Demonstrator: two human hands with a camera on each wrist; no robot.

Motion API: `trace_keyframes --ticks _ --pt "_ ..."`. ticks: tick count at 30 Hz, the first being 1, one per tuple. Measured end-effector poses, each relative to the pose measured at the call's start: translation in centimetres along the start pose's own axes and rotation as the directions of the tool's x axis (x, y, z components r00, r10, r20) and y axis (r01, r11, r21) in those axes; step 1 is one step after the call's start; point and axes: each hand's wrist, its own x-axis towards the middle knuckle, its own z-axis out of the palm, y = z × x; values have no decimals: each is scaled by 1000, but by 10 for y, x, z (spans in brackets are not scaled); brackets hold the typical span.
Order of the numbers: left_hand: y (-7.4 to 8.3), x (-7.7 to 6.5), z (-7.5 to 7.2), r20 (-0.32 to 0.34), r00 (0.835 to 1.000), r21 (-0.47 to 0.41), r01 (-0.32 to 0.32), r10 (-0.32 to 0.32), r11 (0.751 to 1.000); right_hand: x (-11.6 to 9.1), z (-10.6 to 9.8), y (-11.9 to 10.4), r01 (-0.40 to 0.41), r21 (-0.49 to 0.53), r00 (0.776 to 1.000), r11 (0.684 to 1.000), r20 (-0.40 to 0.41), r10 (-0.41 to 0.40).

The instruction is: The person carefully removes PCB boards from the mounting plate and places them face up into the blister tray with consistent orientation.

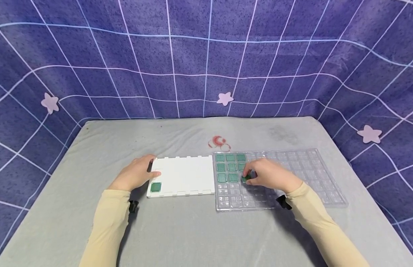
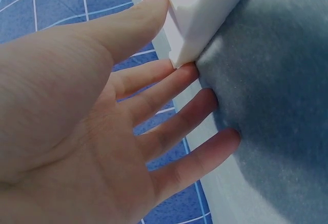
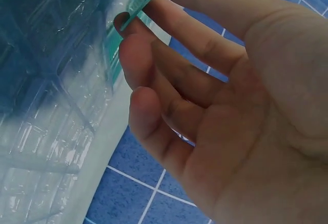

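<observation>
A white tray [image 1: 184, 176] lies left of centre on the table, with one green circuit board [image 1: 155, 187] in its near left corner. At the tray's left end my left hand [image 1: 136, 174] holds the edge, thumb on top and fingertips against the outer side; in the left wrist view the thumb [image 2: 148, 14] lies on the rim. Over a clear plastic compartment tray [image 1: 276, 198], my right hand [image 1: 267, 174] pinches a green circuit board [image 1: 245, 179] between thumb and fingers. The right wrist view shows this board [image 3: 137, 6] tilted, partly hidden by the fingers.
Several green boards [image 1: 232, 167] sit in the clear tray's left compartments. The two trays lie side by side on a grey cloth-covered table [image 1: 179, 230]. A blue gridded curtain [image 1: 193, 55] hangs behind and at both sides. A red mark [image 1: 219, 141] shows on the cloth behind the trays.
</observation>
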Motion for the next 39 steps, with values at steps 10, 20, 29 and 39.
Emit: trace_keyframes --ticks 10,20,29,39 --pt "1 0 0 -8 1000 12 -8 9 1000 2 5 3 1 -18 1000 1000 8 -1" --pt "1 0 0 -15 1000 11 -17 17 1000 2 7 4 11 -11 1000 1000 -13 -11" --pt "1 0 0 -20 1000 15 -20 20 1000 4 7 4 -13 -15 1000 1000 -14 13" --pt "1 0 0 -15 1000 22 -19 19 1000 6 13 5 -7 -61 996 998 -85 2"
